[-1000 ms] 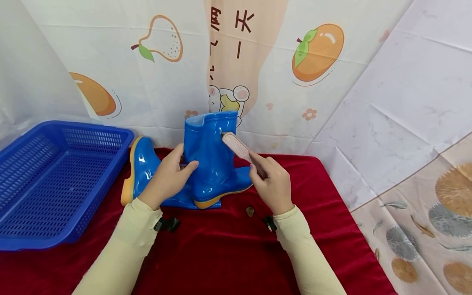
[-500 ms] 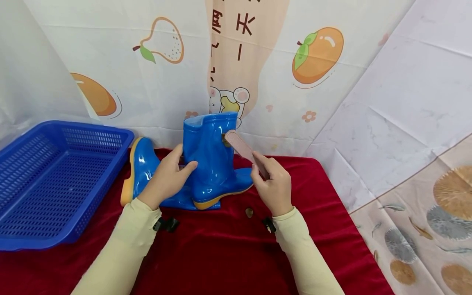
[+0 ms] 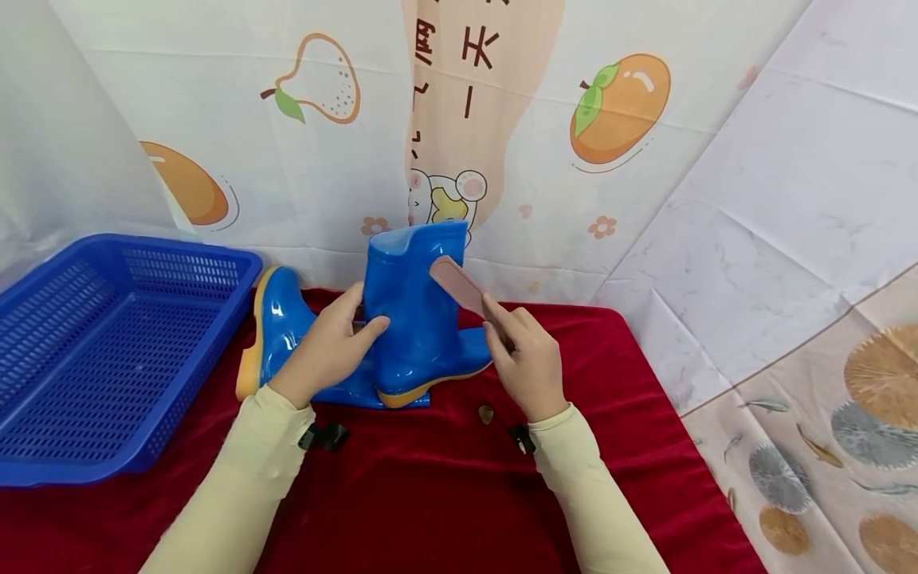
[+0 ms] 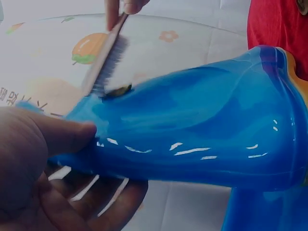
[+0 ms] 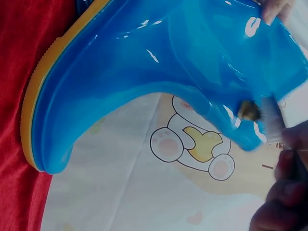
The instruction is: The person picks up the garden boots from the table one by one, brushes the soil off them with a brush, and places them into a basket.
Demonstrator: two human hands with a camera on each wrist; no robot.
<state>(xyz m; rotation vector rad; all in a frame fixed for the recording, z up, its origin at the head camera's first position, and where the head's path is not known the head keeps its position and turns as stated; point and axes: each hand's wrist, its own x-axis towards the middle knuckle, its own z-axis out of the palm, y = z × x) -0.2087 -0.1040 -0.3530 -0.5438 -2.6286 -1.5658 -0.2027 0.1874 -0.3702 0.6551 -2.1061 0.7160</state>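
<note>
From the head view, an upright blue boot stands on the red cloth covering the desk, its shaft vertical and its toe pointing right. The left hand has its grip closed on the back of the shaft, thumb across the near face and fingers behind. The right hand pinches the lower end of a pink brush, whose long axis slants up and to the left, its head lying against the upper right side of the shaft. A second blue boot lies on its side behind the left hand, yellow sole facing left. A blue basket sits at the left edge of the desk, and a small brown bit lies on the cloth near the right wrist.

In the left wrist view, the thumb presses the boot's glossy shaft, and the brush's bristles touch a dark brown spot on the shaft.

In the right wrist view, the boot shows its yellow sole along the left; the bristles sit just beside the brown spot near the rim, with the holding fingers dark and blurred at the lower right.
</note>
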